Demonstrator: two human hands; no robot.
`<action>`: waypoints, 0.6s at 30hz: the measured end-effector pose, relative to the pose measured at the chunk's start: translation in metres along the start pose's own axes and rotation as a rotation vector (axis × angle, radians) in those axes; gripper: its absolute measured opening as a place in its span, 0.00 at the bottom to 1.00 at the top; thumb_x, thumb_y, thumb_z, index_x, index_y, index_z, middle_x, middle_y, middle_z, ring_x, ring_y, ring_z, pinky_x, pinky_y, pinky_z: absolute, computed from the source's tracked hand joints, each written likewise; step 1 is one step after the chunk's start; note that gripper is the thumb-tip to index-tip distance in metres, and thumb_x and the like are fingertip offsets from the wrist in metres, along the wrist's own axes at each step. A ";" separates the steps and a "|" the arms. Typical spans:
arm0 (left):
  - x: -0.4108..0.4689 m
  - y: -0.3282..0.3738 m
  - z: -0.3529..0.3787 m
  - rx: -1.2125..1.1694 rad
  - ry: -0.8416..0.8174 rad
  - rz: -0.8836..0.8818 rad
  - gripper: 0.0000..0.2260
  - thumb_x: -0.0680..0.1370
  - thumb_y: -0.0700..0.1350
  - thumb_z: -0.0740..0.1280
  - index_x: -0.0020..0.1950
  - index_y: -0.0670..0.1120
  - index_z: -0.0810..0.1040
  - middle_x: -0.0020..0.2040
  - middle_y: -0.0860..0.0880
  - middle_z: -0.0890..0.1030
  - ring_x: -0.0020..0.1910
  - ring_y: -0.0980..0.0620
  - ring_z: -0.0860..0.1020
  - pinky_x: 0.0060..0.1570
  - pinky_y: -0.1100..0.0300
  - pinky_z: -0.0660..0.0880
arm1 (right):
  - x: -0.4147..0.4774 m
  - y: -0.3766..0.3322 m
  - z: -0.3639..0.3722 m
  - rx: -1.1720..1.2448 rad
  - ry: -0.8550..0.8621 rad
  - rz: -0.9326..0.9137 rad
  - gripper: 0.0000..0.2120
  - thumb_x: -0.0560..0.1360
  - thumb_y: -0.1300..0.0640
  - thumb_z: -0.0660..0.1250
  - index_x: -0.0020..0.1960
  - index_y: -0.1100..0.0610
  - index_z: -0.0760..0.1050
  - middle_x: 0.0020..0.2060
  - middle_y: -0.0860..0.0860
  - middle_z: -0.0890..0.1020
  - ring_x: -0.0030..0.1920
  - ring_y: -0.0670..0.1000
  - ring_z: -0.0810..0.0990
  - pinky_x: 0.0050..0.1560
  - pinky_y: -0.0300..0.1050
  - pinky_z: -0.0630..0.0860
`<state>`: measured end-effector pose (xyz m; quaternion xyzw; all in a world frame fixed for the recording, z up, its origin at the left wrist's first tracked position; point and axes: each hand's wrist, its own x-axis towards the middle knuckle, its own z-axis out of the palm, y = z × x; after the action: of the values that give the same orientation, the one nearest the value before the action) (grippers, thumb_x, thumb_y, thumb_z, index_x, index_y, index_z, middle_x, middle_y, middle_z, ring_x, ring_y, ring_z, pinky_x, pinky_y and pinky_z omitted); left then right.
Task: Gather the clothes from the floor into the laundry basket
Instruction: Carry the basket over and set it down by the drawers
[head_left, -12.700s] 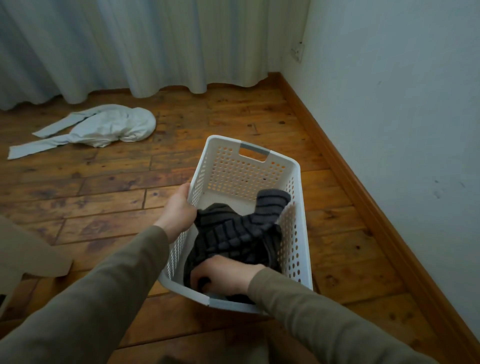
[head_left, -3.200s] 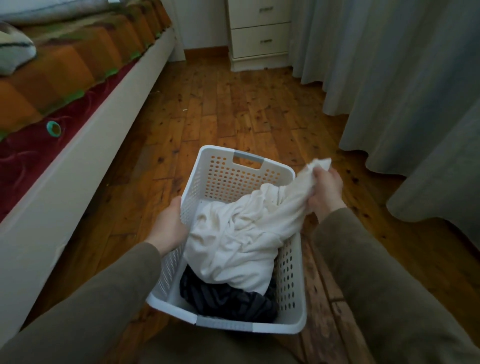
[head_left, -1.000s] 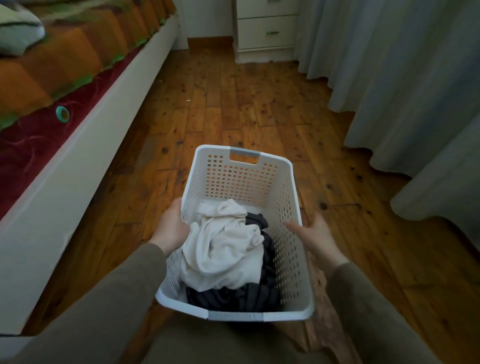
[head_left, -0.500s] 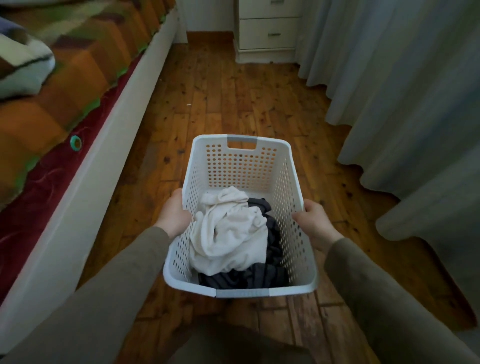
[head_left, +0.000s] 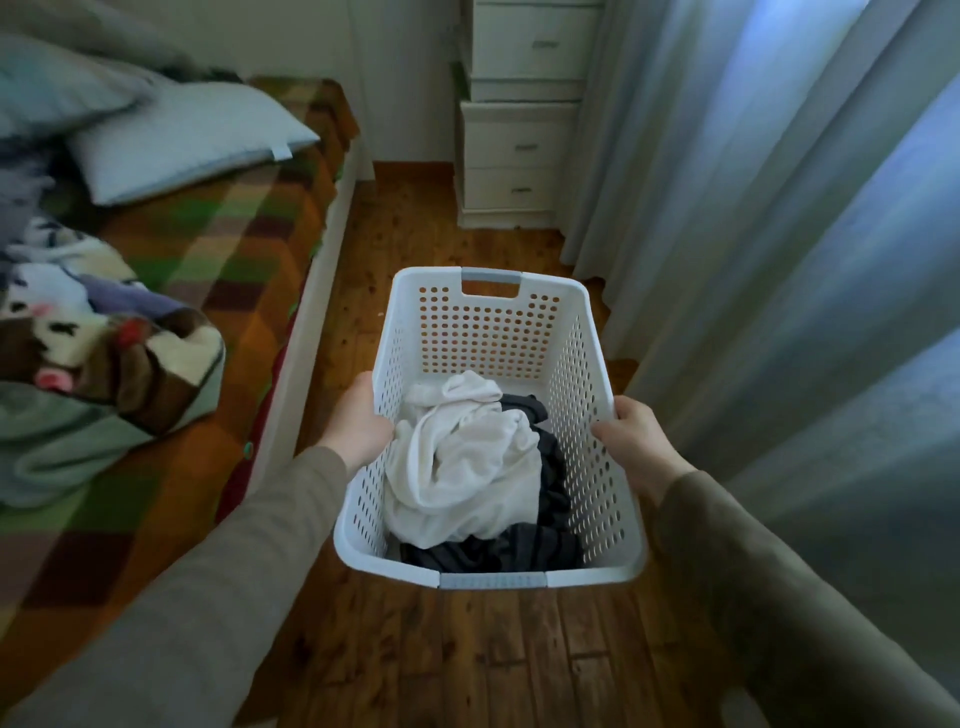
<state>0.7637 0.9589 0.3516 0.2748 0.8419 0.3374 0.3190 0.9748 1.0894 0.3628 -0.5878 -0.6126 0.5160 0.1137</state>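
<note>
A white perforated laundry basket (head_left: 488, 332) hangs in the air above the wooden floor, held between both hands. My left hand (head_left: 356, 423) grips its left rim and my right hand (head_left: 636, 439) grips its right rim. Inside lie a crumpled white garment (head_left: 462, 462) on top and a dark striped garment (head_left: 524, 545) under and beside it. I see no loose clothes on the visible floor.
A bed (head_left: 197, 291) with a checked blanket, pillows and a patterned throw runs along the left. A white chest of drawers (head_left: 519, 150) stands straight ahead. Pale curtains (head_left: 753, 234) hang on the right. A strip of wooden floor (head_left: 415, 234) leads forward between bed and curtains.
The basket has risen off the floor with both hands on its rims. The view has lifted, and the bed top and drawers now show. One second ago my right hand was off the rim.
</note>
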 end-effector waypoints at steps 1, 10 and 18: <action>-0.006 0.022 -0.017 0.004 0.005 0.011 0.21 0.77 0.32 0.56 0.69 0.44 0.64 0.68 0.41 0.71 0.65 0.41 0.71 0.60 0.47 0.70 | -0.010 -0.024 -0.013 0.002 0.012 -0.006 0.08 0.76 0.68 0.56 0.52 0.62 0.70 0.39 0.53 0.75 0.38 0.51 0.75 0.40 0.47 0.75; -0.049 0.176 -0.154 0.047 0.050 0.081 0.22 0.76 0.29 0.53 0.70 0.39 0.62 0.71 0.40 0.67 0.69 0.40 0.66 0.66 0.48 0.66 | -0.095 -0.202 -0.088 -0.018 0.057 -0.057 0.10 0.75 0.69 0.56 0.54 0.66 0.72 0.44 0.60 0.78 0.50 0.62 0.79 0.54 0.57 0.77; -0.071 0.260 -0.238 0.053 0.108 0.141 0.19 0.77 0.32 0.54 0.68 0.40 0.64 0.69 0.39 0.69 0.66 0.40 0.69 0.54 0.52 0.69 | -0.140 -0.309 -0.127 -0.067 0.111 -0.171 0.12 0.74 0.68 0.57 0.56 0.71 0.72 0.40 0.60 0.76 0.45 0.59 0.77 0.53 0.59 0.77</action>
<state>0.7014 0.9785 0.7052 0.3233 0.8451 0.3508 0.2413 0.9229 1.1051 0.7210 -0.5643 -0.6704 0.4503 0.1711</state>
